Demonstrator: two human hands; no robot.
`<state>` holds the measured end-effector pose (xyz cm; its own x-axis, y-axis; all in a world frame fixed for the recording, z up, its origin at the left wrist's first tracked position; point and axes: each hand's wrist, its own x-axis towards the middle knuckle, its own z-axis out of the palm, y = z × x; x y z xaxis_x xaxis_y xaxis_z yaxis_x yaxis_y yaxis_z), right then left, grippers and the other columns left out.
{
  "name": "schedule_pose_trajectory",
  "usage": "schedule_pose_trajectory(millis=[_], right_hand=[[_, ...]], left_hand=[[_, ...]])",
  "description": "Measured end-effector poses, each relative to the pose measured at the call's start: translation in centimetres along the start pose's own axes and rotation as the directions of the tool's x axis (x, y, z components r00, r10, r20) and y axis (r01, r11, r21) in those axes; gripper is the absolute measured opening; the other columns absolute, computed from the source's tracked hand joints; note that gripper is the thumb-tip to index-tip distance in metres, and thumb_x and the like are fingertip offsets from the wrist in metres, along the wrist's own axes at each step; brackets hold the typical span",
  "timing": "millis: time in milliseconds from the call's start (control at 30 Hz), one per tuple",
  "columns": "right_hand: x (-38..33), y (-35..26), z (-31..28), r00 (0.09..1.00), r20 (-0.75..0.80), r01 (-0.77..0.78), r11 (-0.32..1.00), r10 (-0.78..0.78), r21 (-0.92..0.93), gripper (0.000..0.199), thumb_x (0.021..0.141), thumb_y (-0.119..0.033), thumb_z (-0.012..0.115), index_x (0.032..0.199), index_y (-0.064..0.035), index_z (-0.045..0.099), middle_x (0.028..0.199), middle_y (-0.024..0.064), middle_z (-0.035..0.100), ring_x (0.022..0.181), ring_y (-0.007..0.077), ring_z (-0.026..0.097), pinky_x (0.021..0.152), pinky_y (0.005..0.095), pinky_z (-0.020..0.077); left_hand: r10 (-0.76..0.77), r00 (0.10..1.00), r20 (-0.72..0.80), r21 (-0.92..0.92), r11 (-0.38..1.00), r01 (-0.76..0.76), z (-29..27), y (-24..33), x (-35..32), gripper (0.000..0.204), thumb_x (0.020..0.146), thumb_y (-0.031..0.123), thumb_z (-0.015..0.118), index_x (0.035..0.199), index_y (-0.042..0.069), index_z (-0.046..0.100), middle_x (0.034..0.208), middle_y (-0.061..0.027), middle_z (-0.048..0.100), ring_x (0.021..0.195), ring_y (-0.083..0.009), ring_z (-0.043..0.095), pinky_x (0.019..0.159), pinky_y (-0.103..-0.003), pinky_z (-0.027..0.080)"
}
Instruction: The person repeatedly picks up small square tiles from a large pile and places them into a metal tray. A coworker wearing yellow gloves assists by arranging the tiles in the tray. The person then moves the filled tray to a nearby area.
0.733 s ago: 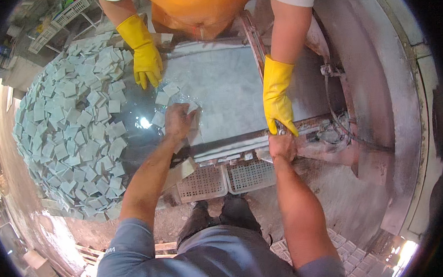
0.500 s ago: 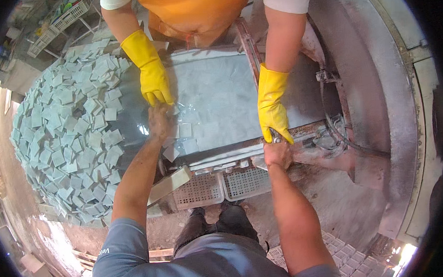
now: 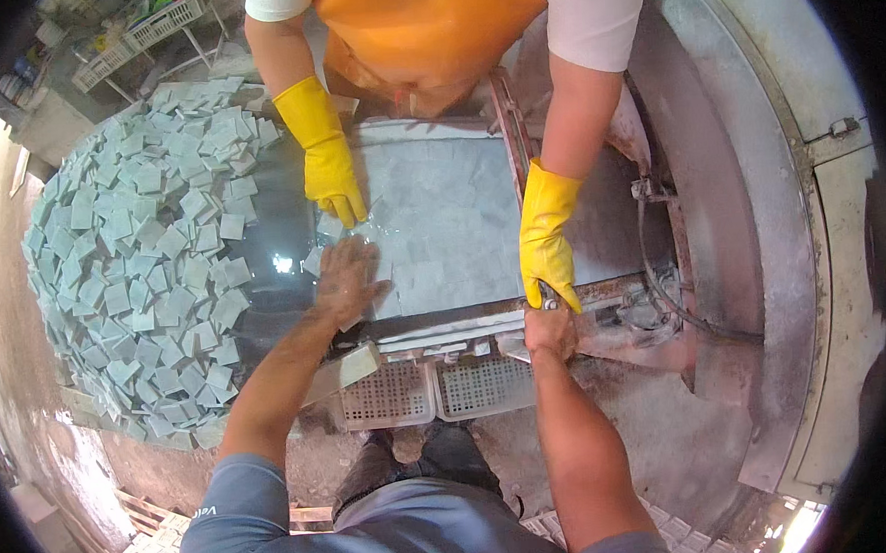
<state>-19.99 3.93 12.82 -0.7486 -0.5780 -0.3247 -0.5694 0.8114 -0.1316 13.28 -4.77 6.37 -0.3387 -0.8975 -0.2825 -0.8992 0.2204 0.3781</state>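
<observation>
On the wet machine bed (image 3: 601, 228), grey stone slab (image 3: 450, 216) lies flat, centre. Left hand (image 3: 346, 279) flat on its near-left edge, fingers spread. Right hand (image 3: 550, 331) closed around metal frame rail (image 3: 445, 321) at the slab's near-right corner. Co-worker's yellow gloves (image 3: 329, 172) rest on the slab. Pile of cut grey tiles (image 3: 131, 243) left; two white perforated crates (image 3: 434, 389) below the rail.

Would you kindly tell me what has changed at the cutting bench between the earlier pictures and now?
The left hand slid left across the wet grey slab to its edge, stopping flat just below the co-worker's yellow glove, which came down toward it. The right hand stayed on the bench's front rail; the tile pile is unchanged.
</observation>
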Motion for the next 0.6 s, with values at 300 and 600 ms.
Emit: schedule_pose_trajectory(millis=[300, 600], right_hand=[[-0.9, -0.9, -1.0, 0.999, 0.021, -0.036, 0.999, 0.035, 0.029, 0.059, 0.087, -0.030, 0.068, 0.141, -0.0094, 0.060, 0.124, 0.0233, 0.071, 0.114, 0.0433, 0.069, 0.099, 0.0501, 0.0539], [0.4, 0.5, 0.8, 0.999, -0.031, -0.011, 1.000, 0.011, 0.026, 0.061, 0.088, -0.036, 0.067, 0.144, -0.0126, 0.056, 0.127, 0.0235, 0.069, 0.114, 0.0435, 0.068, 0.098, 0.0518, 0.0542]], left_hand=[[0.057, 0.996, -0.076, 0.192, 0.980, -0.042, 4.3, 0.7, 3.6, 0.068, 0.097, 0.041, 0.066, 0.152, 0.005, 0.049, 0.163, -0.0313, 0.030, 0.156, -0.0461, 0.020, 0.131, -0.050, 0.016], [0.190, 0.979, -0.075, -0.002, 0.982, -0.191, 1.3, -1.1, 2.2, 0.065, 0.090, 0.024, 0.076, 0.149, 0.012, 0.052, 0.165, -0.0206, 0.034, 0.153, -0.0400, 0.031, 0.127, -0.049, 0.030]])
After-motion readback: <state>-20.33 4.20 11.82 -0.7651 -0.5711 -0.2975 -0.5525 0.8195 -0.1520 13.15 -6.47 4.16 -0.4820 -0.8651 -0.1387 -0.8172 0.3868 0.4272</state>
